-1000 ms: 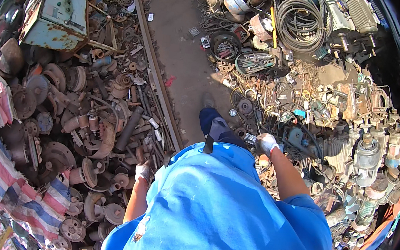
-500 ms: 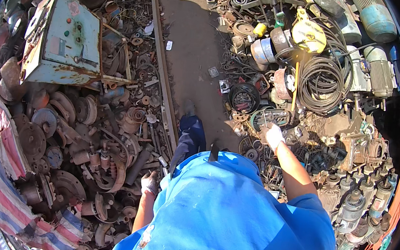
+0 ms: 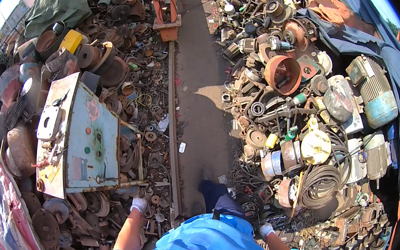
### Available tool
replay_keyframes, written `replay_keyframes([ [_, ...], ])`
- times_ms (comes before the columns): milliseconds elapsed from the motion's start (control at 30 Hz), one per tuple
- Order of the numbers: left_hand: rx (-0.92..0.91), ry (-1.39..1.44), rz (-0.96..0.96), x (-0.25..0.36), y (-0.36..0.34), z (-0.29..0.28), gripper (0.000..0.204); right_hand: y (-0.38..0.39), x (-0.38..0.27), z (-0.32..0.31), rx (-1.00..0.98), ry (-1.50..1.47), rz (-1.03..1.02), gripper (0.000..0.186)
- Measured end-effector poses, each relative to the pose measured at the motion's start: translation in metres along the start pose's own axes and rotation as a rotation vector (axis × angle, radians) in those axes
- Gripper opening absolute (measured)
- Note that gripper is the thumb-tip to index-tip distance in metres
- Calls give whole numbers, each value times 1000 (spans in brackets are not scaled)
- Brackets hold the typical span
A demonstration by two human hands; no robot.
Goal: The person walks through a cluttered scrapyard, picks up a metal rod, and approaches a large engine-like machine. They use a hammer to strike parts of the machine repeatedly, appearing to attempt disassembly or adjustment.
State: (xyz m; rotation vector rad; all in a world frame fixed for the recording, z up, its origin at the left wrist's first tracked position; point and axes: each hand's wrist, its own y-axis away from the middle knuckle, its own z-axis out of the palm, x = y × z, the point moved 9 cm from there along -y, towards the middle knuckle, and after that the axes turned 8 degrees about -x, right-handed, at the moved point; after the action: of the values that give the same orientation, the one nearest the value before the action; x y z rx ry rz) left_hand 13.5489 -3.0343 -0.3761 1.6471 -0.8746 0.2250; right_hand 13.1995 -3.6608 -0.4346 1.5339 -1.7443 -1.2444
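My left hand (image 3: 139, 204), in a pale work glove, hangs over the scrap heap near the lower corner of a rusty light-blue metal cabinet (image 3: 95, 144). No held thing shows at it, and its fingers are too small to read. My right hand (image 3: 266, 230), also gloved, is low and close to my right side, nearest to small loose metal parts beside a dark round tub (image 3: 251, 205). Its fingers are not clear, nor whether it grips anything. Behind it lie a coil of black cable (image 3: 319, 187) and a yellow pulley block (image 3: 315, 146).
A dirt walkway (image 3: 198, 95) runs ahead between two scrap heaps, with a metal rail (image 3: 171, 131) along its left edge. An orange post base (image 3: 168, 28) stands at the far left end. Electric motors (image 3: 371, 91) and a rusty bowl (image 3: 282, 75) lie on the right heap.
My view has lifted, showing more of the walkway ahead. My right hand has drawn back toward my body from the round tub. My left hand has come forward to beside the cabinet.
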Motion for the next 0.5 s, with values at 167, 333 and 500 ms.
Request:
replay_keyframes([
  [167, 36, -4, 34, 65, -118, -22, 51, -67, -67, -263, 35, -767, 247, 52],
  [333, 39, -409, -216, 33, -175, -38, 57, -237, -101, -516, 157, -906, -22, 53],
  [500, -197, -837, -63, 116, -236, -13, 54, -286, -160, -762, 379, -1059, -279, 61],
])
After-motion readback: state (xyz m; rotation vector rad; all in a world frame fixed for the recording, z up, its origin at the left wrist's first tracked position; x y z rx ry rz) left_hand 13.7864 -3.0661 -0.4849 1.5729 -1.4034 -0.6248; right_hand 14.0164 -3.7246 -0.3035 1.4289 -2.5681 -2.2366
